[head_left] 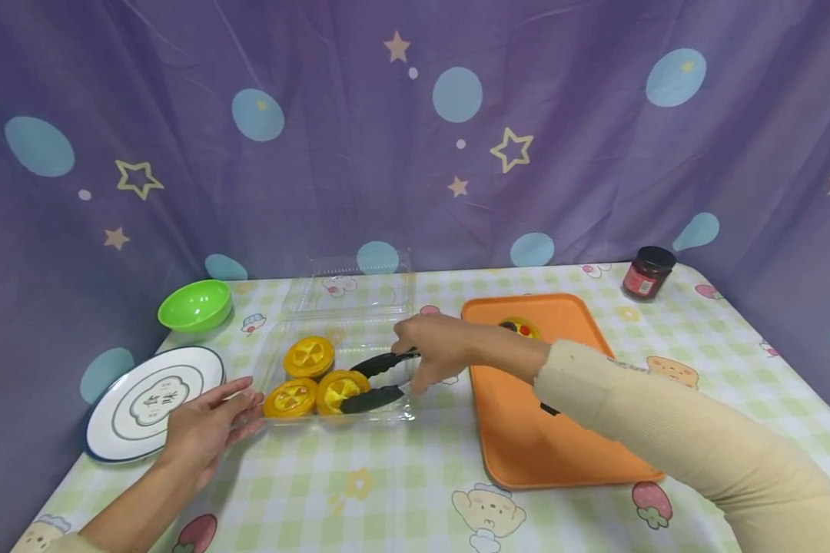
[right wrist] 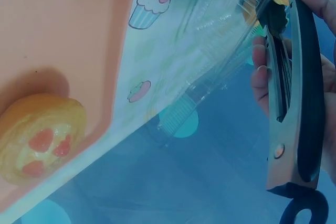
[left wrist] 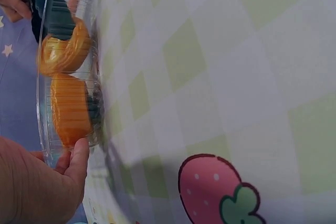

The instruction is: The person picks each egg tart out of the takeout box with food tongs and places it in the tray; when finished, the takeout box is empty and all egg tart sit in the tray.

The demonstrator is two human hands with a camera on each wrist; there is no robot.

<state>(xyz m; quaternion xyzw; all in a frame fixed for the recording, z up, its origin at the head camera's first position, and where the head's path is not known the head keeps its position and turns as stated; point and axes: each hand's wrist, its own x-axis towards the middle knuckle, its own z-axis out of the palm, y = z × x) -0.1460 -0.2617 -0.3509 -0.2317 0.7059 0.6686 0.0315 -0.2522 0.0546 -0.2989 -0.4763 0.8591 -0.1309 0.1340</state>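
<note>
My right hand [head_left: 436,349] grips a pair of tongs [right wrist: 307,93] with metal arms and black tips. In the head view the tongs' black tips reach into a clear plastic box [head_left: 387,415], spread at either side of a yellow egg tart [head_left: 332,388]. Two more tarts sit in the box: one behind [head_left: 308,357] and one at the front left [head_left: 290,399]. My left hand [head_left: 204,422] touches the box's left end with fairly straight fingers. Its thumb [left wrist: 80,158] lies at the lower corner of the box in the left wrist view.
The box's clear lid [head_left: 353,292] stands open at the back. An orange tray [head_left: 526,453] on the right carries a fruit-topped tart [right wrist: 42,137], partly behind my right arm. A white plate [head_left: 111,418] and green bowl [head_left: 195,306] are left; a dark jar [head_left: 649,274] stands back right.
</note>
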